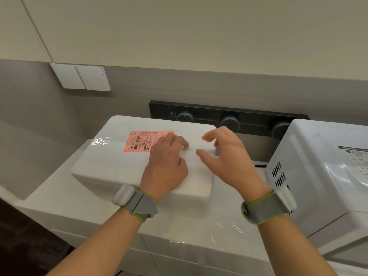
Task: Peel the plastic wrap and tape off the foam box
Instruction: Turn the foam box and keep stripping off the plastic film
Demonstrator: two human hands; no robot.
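A white foam box (111, 162) lies on the white counter (59, 198), with an orange shipping label (139, 141) on its lid. A glossy crinkle of clear tape or wrap (100, 140) shows near the lid's left end. My left hand (166, 166) rests on the lid's right half, fingers bent down onto the surface beside the label. My right hand (225, 154) hovers over the lid's right edge, thumb touching the lid and fingers loosely curled above it. Whether either hand pinches tape is not visible.
A white microwave (322, 176) stands close on the right of the box. Behind the box a black wall panel (229, 116) carries three round knobs. White wall switches (81, 77) sit at the upper left. The counter's front edge drops to a dark floor at left.
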